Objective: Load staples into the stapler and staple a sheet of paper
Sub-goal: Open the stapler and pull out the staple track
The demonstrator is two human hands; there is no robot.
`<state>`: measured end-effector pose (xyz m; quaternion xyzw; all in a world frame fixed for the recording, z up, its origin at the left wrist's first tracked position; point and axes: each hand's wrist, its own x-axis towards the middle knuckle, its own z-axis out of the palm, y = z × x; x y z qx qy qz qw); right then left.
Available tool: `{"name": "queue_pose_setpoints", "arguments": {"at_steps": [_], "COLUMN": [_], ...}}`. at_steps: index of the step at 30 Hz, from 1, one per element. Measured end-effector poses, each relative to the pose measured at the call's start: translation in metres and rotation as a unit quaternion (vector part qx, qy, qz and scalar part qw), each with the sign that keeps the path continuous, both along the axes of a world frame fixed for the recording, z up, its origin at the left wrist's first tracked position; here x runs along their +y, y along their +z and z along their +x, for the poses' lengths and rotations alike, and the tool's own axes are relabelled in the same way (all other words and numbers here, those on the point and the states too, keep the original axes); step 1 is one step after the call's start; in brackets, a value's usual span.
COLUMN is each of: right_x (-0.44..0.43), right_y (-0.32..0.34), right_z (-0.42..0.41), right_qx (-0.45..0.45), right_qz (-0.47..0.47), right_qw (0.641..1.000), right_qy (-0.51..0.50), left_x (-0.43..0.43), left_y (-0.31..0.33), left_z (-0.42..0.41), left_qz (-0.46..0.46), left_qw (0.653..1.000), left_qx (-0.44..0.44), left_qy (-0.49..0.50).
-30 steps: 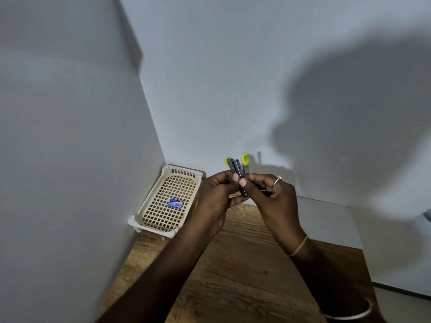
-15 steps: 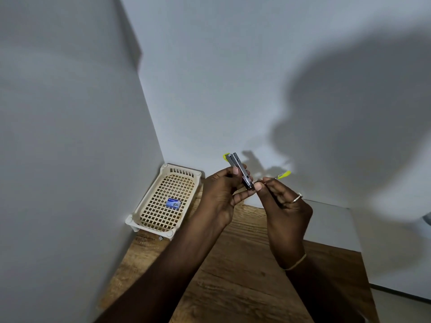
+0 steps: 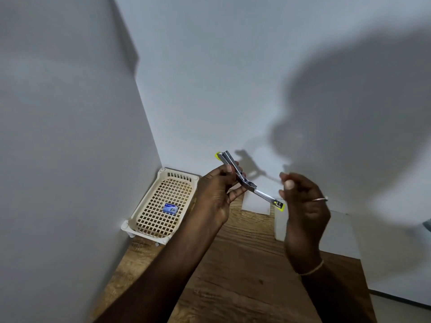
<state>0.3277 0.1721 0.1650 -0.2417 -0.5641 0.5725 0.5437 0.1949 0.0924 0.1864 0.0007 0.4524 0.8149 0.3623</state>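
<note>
left hand [image 3: 217, 194] grips stapler [image 3: 235, 170], pusher rod [image 3: 268, 197] drawn out. right hand [image 3: 303, 206] loosely curled, empty, beside rod tip. keep stapler level; fetch staple box [image 3: 170, 208] from basket [image 3: 140, 215].

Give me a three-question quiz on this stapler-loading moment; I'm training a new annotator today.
1. True or false: the stapler is swung open, its yellow-tipped arm pointing toward the right hand.
2. Which hand has the stapler in its grip?
3. The blue staple box lies: A) on the white paper B) in the cream basket C) in the right hand.

Key: 1 true; 2 the left hand; 3 B.
</note>
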Motion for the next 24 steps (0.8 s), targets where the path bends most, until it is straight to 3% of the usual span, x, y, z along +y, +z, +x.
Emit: {"name": "queue_pose_setpoints", "arguments": {"at_steps": [3, 6, 9, 12, 16, 24], "right_x": [0.027, 0.036, 0.027, 0.024, 0.026, 0.028], "right_y": [0.034, 0.058, 0.067, 0.064, 0.060, 0.059], "right_z": [-0.005, -0.028, -0.051, -0.058, -0.058, -0.055], "right_qx": [-0.147, -0.263, -0.321, -0.337, -0.324, -0.307], "right_qz": [0.109, 0.198, 0.208, 0.215, 0.176, 0.178], "right_qw": [0.982, 0.942, 0.912, 0.901, 0.914, 0.930], "right_qy": [-0.041, 0.063, 0.150, 0.171, 0.170, 0.100], "left_x": [0.001, 0.003, 0.005, 0.006, 0.006, 0.013], "left_y": [-0.001, -0.003, -0.003, -0.002, -0.004, -0.010], "left_z": [0.002, 0.010, 0.016, 0.018, 0.020, 0.019], "left_qz": [-0.019, -0.041, -0.036, -0.034, -0.036, -0.035], "left_qw": [0.999, 0.994, 0.993, 0.993, 0.993, 0.993], "left_qx": [0.046, 0.097, 0.116, 0.110, 0.114, 0.108], "left_qy": [0.017, 0.021, 0.004, 0.001, 0.005, 0.015]}}
